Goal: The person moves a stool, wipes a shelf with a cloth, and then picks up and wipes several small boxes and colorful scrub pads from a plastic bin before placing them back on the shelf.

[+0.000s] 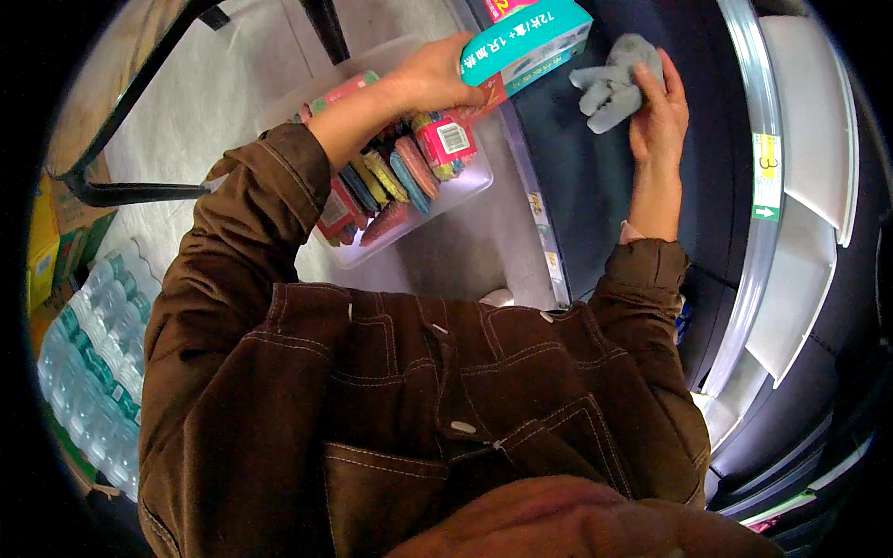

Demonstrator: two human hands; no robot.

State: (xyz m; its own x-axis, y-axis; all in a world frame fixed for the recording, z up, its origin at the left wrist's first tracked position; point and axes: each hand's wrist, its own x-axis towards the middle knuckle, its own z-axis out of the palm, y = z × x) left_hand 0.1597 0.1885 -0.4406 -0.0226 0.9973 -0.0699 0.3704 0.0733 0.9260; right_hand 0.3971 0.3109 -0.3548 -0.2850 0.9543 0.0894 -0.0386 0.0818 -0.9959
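Observation:
At the upper middle, my left hand (436, 78) grips the near end of a teal printed cardboard box (527, 43). A red printed package (492, 97) shows just under that box, partly hidden. My right hand (659, 115) holds a bunched grey fuzzy cloth item (614, 87), perhaps a glove, above a dark shelf surface (586, 209). Beneath my left forearm is a translucent plastic bin (411, 230). It contains several folded textile pieces (401, 167) in red, yellow and blue, some in pink wrappers; one pink wrapper (446, 139) bears a barcode.
A black metal frame (132, 194) stands at the left over the grey floor (268, 84). Plastic-wrapped bottles (98, 370) and cartons (70, 230) are beyond it. At right, a metal shelf edge (743, 279) with a price label (767, 167) curves past white shelf panels (802, 118).

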